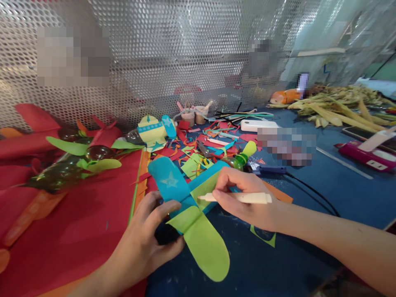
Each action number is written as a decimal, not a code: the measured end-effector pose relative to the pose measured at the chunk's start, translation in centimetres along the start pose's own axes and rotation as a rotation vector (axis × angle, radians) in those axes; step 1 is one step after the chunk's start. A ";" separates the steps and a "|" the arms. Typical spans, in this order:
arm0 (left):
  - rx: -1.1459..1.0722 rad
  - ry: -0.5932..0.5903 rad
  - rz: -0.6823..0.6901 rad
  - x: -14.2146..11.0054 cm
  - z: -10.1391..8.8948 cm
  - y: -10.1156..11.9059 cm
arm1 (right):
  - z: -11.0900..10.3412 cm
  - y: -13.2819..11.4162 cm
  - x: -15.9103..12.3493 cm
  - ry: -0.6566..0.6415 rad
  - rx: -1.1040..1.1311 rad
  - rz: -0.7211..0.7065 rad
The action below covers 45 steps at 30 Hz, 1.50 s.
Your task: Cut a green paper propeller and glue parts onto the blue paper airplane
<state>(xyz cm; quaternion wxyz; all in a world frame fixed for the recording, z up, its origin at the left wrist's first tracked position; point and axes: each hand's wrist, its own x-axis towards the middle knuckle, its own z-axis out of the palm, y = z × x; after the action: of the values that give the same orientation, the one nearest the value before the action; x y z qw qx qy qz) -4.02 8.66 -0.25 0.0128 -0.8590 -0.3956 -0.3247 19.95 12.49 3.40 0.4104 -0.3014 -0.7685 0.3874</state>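
A toy plane of blue and green paper (208,247) is in the middle of the view, its wings spread to both sides. A pale star marks its blue wing (161,171). My left hand (151,231) grips the plane's near end, thumb below and fingers on top. In my right hand (241,194) is a white marker (250,198), held like a pen. Its tip meets or nearly meets the green strip on the plane's body. A green bottle neck with a paper blade (247,152) shows at the plane's far end.
Red paper sheets (102,222) and bottle planes (102,148) lie at left. Paper scraps (198,161) are strewn behind the plane, near a yellow-and-blue plane (157,132). At right are a corded blue tool (272,170), a magenta device (368,154) and dried husks (343,105).
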 end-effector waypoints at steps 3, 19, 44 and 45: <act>-0.002 -0.013 -0.007 -0.1 0.0 0.0 | 0.0 -0.1 0.0 0.000 0.001 0.001; -0.003 -0.017 -0.022 0.0 0.0 0.1 | -0.1 0.0 -0.1 -0.011 0.008 0.016; -0.011 0.000 -0.029 -0.1 0.0 0.1 | -0.2 -0.1 0.0 0.017 -0.011 0.001; -0.007 -0.004 -0.031 -0.1 0.0 0.1 | -0.2 -0.1 0.0 0.016 -0.011 0.003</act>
<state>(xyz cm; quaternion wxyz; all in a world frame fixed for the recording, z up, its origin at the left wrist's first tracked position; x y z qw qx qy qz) -4.03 8.54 -0.24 0.0039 -0.8533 -0.4079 -0.3247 20.08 12.52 3.57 0.4143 -0.3080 -0.7667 0.3816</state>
